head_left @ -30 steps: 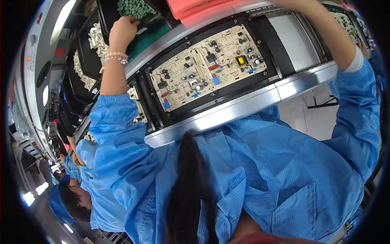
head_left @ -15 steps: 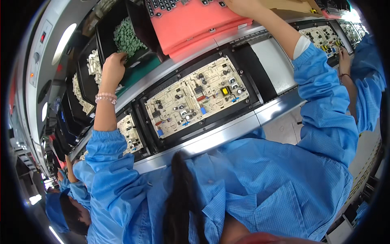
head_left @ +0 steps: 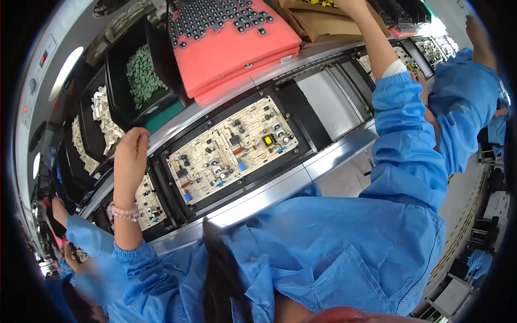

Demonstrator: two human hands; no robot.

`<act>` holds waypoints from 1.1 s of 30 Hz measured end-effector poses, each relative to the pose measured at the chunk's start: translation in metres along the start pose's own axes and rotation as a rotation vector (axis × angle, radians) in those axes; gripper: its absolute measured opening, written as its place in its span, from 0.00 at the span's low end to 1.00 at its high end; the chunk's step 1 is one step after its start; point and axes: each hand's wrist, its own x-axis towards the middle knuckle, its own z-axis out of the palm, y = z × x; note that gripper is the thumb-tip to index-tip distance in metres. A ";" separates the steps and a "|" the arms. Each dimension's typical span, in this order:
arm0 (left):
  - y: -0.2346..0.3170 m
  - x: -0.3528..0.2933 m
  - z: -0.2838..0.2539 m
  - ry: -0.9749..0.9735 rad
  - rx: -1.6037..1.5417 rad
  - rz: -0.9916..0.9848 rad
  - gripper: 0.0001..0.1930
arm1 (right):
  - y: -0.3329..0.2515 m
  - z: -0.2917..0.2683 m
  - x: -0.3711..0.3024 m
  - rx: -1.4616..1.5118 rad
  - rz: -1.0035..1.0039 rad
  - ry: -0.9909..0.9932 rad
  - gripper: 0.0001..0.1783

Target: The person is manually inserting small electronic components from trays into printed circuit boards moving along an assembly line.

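Observation:
My left hand [head_left: 131, 153] is closed, fingers drawn together, over the line's metal edge beside a black bin [head_left: 119, 102] of small green parts [head_left: 142, 78]. Whatever its fingertips may hold is too small to make out. At the top edge, my right hand [head_left: 353, 5] reaches to a cardboard box [head_left: 312, 27] with small yellow parts [head_left: 323, 2]; its fingers are mostly cut off by the frame. Between my arms a cream circuit board [head_left: 218, 142] lies in a black carrier [head_left: 202, 202], bearing a yellow transformer [head_left: 269, 140] and blue and dark components.
A pink foam block [head_left: 231, 62] carries rows of small dark parts [head_left: 215, 21]. Bins of whitish parts [head_left: 105, 118] stand at the left. Another circuit board [head_left: 148, 202] lies under my left forearm. A co-worker's blue sleeve [head_left: 466, 102] is at the right.
My left hand has drawn back from the green parts toward the line. My right hand has gone from the pink foam's far edge to the cardboard box. The whole view has shifted.

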 end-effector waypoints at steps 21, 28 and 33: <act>0.024 -0.043 0.021 -0.099 -0.279 -0.120 0.08 | -0.075 -0.023 -0.051 1.018 0.113 -0.342 0.17; 0.025 -0.046 0.031 -0.105 -0.263 -0.021 0.10 | -0.158 -0.063 -0.112 1.224 -0.114 -0.822 0.14; 0.029 -0.055 0.033 -0.116 -0.272 -0.054 0.10 | -0.201 -0.065 -0.140 1.227 -0.062 -1.064 0.18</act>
